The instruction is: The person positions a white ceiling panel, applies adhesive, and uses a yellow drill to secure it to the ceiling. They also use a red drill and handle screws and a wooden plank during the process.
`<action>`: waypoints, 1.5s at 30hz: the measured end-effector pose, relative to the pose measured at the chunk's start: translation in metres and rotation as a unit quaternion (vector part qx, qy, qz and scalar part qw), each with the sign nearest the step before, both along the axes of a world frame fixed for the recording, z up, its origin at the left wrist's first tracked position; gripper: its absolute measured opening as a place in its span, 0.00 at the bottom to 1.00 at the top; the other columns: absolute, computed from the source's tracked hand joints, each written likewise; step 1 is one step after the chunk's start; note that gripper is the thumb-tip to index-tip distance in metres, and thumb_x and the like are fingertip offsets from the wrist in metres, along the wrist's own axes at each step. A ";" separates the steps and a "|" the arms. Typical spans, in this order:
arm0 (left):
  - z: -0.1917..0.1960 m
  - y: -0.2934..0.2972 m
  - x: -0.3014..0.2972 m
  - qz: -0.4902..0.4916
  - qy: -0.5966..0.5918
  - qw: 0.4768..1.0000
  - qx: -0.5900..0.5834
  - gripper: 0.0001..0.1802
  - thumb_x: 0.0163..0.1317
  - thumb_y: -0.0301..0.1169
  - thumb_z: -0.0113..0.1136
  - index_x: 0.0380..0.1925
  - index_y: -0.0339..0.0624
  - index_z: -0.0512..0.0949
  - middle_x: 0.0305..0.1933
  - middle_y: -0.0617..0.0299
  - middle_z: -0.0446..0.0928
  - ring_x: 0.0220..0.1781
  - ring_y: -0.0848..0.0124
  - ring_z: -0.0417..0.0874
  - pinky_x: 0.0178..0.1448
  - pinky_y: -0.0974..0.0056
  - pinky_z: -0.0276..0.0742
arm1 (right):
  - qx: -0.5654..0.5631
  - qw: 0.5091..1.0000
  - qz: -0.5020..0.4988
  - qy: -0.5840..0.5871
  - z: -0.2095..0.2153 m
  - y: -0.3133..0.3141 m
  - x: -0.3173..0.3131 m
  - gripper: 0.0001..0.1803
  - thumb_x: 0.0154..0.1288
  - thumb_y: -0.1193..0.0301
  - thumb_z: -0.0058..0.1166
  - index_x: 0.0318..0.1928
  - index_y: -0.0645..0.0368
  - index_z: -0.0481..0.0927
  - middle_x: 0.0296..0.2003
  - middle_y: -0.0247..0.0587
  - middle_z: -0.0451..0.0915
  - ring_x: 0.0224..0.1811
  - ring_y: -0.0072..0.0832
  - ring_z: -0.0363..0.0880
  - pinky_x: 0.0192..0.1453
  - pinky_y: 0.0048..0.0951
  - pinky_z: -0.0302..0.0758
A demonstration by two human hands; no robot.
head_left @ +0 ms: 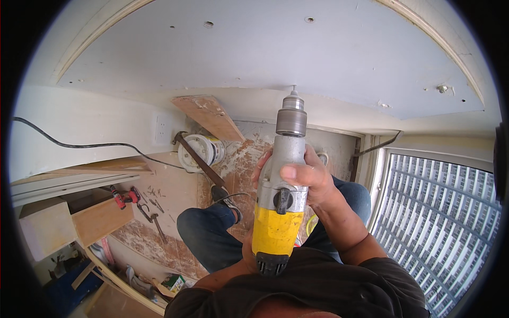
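A yellow and grey power drill [280, 228] points away from me with its metal chuck [291, 121] foremost. Its thin bit [295, 88] reaches the near edge of a pale blue panel [254, 47]; whether it touches or enters the panel I cannot tell. My right hand [313, 177] is closed around the drill's grey front housing, thumb on top. Low at the drill's rear, my left hand [247, 252] is closed on it from the left side, its fingers mostly hidden behind the yellow body. Several small holes dot the panel.
Left of the drill, a wooden board [209, 116] leans near a white bucket [193, 150] with a long-handled tool [197, 153] across it. A red cordless drill [123, 197] sits on a wooden box at left. A black cable [85, 144] runs along the wall. At right is a barred window [440, 222].
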State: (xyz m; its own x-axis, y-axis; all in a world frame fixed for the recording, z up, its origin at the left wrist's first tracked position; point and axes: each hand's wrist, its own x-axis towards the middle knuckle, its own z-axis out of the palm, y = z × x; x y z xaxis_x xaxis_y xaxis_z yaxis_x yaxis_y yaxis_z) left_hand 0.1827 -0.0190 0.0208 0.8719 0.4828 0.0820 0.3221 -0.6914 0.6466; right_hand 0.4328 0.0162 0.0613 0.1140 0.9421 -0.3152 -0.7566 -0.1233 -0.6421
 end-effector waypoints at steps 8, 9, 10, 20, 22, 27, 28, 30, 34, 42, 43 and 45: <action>-0.003 -0.003 -0.002 0.007 0.013 0.999 0.029 0.32 0.49 0.43 0.69 0.56 0.46 0.82 0.56 0.60 0.84 0.56 0.54 0.81 0.58 0.46 0.68 | 0.003 1.000 -0.001 -0.019 -0.002 0.001 0.001 0.35 0.49 0.53 0.68 0.49 0.71 0.79 0.39 0.58 0.86 0.39 0.43 0.89 0.45 0.41 0.87; -0.002 -0.002 -0.001 0.008 0.011 1.000 0.023 0.32 0.49 0.43 0.69 0.57 0.47 0.82 0.56 0.60 0.84 0.56 0.54 0.81 0.58 0.46 0.68 | 0.002 1.000 -0.001 -0.019 -0.002 0.001 0.001 0.35 0.49 0.53 0.69 0.49 0.71 0.79 0.39 0.59 0.86 0.39 0.43 0.89 0.45 0.41 0.87; -0.001 -0.002 0.000 0.009 0.009 1.000 0.016 0.32 0.49 0.43 0.69 0.57 0.47 0.82 0.57 0.60 0.84 0.57 0.54 0.81 0.59 0.46 0.68 | 0.000 1.000 -0.001 -0.019 -0.002 0.002 0.001 0.35 0.49 0.53 0.69 0.49 0.71 0.79 0.39 0.59 0.86 0.39 0.43 0.89 0.45 0.41 0.87; -0.004 -0.002 -0.001 0.012 0.063 0.998 -0.030 0.34 0.46 0.43 0.69 0.58 0.49 0.82 0.57 0.60 0.84 0.57 0.54 0.81 0.59 0.46 0.69 | -0.006 1.000 0.001 -0.004 -0.002 0.002 0.004 0.35 0.48 0.55 0.69 0.49 0.72 0.79 0.39 0.60 0.86 0.39 0.43 0.89 0.45 0.40 0.87; -0.006 -0.002 -0.001 0.011 0.048 0.997 -0.052 0.29 0.56 0.39 0.63 0.60 0.45 0.79 0.58 0.58 0.83 0.58 0.57 0.82 0.60 0.51 0.74 | -0.003 1.000 -0.003 -0.003 -0.001 0.002 0.004 0.35 0.48 0.55 0.69 0.49 0.72 0.79 0.39 0.60 0.86 0.38 0.43 0.89 0.45 0.40 0.87; -0.001 0.001 0.008 0.007 -0.025 0.994 -0.104 0.20 0.77 0.31 0.51 0.65 0.38 0.73 0.61 0.53 0.82 0.60 0.62 0.85 0.61 0.61 0.82 | -0.003 1.000 0.005 -0.011 -0.001 0.004 0.006 0.35 0.49 0.55 0.69 0.49 0.73 0.79 0.39 0.60 0.86 0.38 0.42 0.89 0.45 0.39 0.87; -0.001 0.000 0.007 0.007 -0.022 0.993 -0.117 0.20 0.77 0.31 0.51 0.65 0.38 0.73 0.61 0.53 0.82 0.60 0.62 0.85 0.61 0.61 0.82 | -0.003 1.000 0.007 -0.011 -0.001 0.004 0.007 0.35 0.49 0.55 0.69 0.49 0.73 0.79 0.39 0.60 0.86 0.38 0.42 0.89 0.45 0.39 0.87; -0.002 -0.002 0.004 0.027 0.000 0.985 -0.171 0.22 0.72 0.33 0.54 0.64 0.39 0.75 0.60 0.55 0.83 0.59 0.61 0.84 0.60 0.59 0.80 | -0.006 1.000 0.007 -0.019 0.000 0.004 0.008 0.35 0.49 0.55 0.69 0.50 0.72 0.79 0.39 0.60 0.86 0.39 0.42 0.89 0.45 0.39 0.87; -0.009 -0.010 -0.003 0.071 0.065 0.976 -0.196 0.35 0.47 0.43 0.69 0.59 0.49 0.80 0.57 0.61 0.83 0.57 0.56 0.81 0.58 0.49 0.69 | -0.006 1.000 0.010 -0.019 -0.003 0.005 0.009 0.35 0.49 0.55 0.69 0.50 0.72 0.79 0.40 0.59 0.86 0.39 0.41 0.89 0.44 0.38 0.87; -0.019 -0.005 -0.008 0.016 0.061 0.998 -0.016 0.34 0.47 0.42 0.69 0.59 0.49 0.81 0.56 0.61 0.84 0.57 0.56 0.82 0.57 0.49 0.71 | -0.005 1.000 0.008 -0.021 -0.005 0.006 0.011 0.34 0.50 0.56 0.69 0.51 0.70 0.77 0.41 0.59 0.85 0.40 0.42 0.89 0.45 0.40 0.87; -0.022 -0.007 -0.010 0.020 0.067 0.997 -0.023 0.34 0.47 0.42 0.69 0.58 0.49 0.81 0.56 0.61 0.84 0.56 0.56 0.82 0.57 0.50 0.71 | -0.005 1.000 0.008 -0.022 -0.005 0.006 0.011 0.34 0.50 0.56 0.69 0.51 0.70 0.77 0.41 0.59 0.85 0.40 0.42 0.89 0.45 0.40 0.87; -0.017 -0.005 -0.007 0.021 0.072 0.997 -0.026 0.33 0.48 0.42 0.69 0.58 0.49 0.81 0.56 0.61 0.84 0.56 0.56 0.82 0.57 0.50 0.71 | -0.005 1.000 0.011 -0.021 -0.005 0.006 0.012 0.34 0.50 0.56 0.69 0.51 0.70 0.77 0.41 0.59 0.85 0.40 0.42 0.89 0.45 0.40 0.87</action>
State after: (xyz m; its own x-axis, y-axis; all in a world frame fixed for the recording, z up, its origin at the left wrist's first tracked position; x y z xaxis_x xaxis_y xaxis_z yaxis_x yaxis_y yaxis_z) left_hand 0.1762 -0.0240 0.0039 0.8514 0.5199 -0.0690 0.4430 -0.6425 0.6252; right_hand 0.4445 0.0222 0.0567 0.1063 0.9411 -0.3209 -0.7265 -0.1468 -0.6713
